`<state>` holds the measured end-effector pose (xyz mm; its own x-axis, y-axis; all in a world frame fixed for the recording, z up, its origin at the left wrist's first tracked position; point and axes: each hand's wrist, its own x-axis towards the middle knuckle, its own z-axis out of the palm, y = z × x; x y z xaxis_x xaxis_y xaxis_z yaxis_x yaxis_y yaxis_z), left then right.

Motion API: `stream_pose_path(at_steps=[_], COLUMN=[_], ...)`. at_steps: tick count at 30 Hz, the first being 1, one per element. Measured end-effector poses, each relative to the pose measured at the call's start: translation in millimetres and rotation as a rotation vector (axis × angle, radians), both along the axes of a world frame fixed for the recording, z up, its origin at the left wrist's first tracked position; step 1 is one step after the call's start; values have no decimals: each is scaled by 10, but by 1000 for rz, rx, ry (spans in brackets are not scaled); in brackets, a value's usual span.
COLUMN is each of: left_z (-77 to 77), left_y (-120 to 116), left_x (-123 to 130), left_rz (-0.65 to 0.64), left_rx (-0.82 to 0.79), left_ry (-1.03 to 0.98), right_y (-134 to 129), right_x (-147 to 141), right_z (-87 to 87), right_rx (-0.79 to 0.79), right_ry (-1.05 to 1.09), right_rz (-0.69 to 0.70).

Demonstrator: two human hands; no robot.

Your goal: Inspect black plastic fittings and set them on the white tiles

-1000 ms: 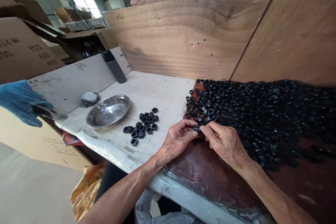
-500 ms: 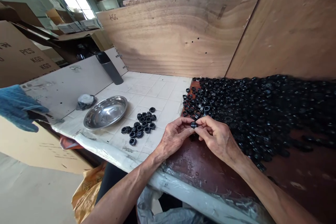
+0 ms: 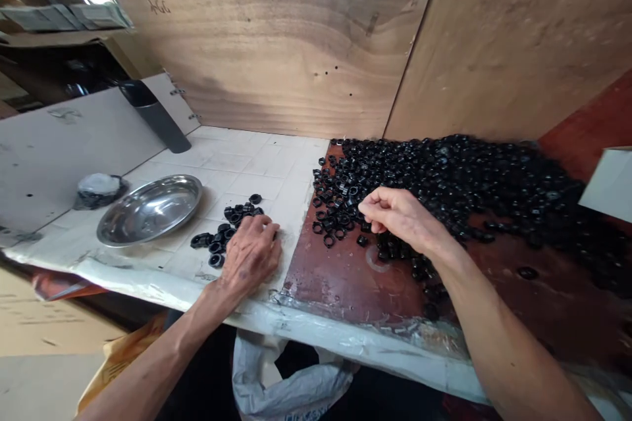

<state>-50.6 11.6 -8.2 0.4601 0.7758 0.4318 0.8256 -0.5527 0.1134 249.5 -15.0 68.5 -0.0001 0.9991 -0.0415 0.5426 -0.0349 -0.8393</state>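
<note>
My left hand (image 3: 251, 247) is palm down over the small group of black ring-shaped parts (image 3: 216, 260) on the white surface, its fingers bent and partly covering them. What lies beneath its fingertips is hidden. My right hand (image 3: 392, 210) is closed with thumb and forefinger pinched at the near left edge of the big pile of black parts (image 3: 459, 171). Whatever the pinch holds, if anything, cannot be made out. A few loose rings (image 3: 328, 241) lie left of that hand on the red-brown board (image 3: 340, 283).
A shallow steel bowl (image 3: 151, 210) sits left of the small group, with a wrapped white item (image 3: 100, 189) beyond it. A dark bottle (image 3: 160, 118) leans on the left panel. Wooden boards (image 3: 276, 59) stand along the back. A white box (image 3: 609, 184) is far right.
My hands have parted from around a black part. The left moved to the small group on the white surface; the right is at the pile. The view has turned right.
</note>
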Motion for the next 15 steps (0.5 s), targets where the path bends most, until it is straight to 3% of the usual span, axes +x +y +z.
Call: stream_pose_path(at_steps=[2,4,7,10,12,15], left_z=[-25,-58,-135,-221,-256,-257], left_y=[-43,-108,-178,-166,-133,-101], left_x=[-15,81,319,507,573,620], left_rz=[32,-10,-94,-109,-120,-162], left_rx=[79,12,-181,-222,-213,-259], left_ry=[-11,-99,-190,-170,-150,-149], right_y=[-166,-474,-1087,-1543,-1605,-1370], right_x=[218,421,616,621,544,408], right_z=[109,90,-193,-617,-849,-993], right_rx=[33,32,-30,54,114,195], right_ry=[-193,-395,-579,-618,-604,-637], right_rz=[-17,-36,-103,-176,-169,-170])
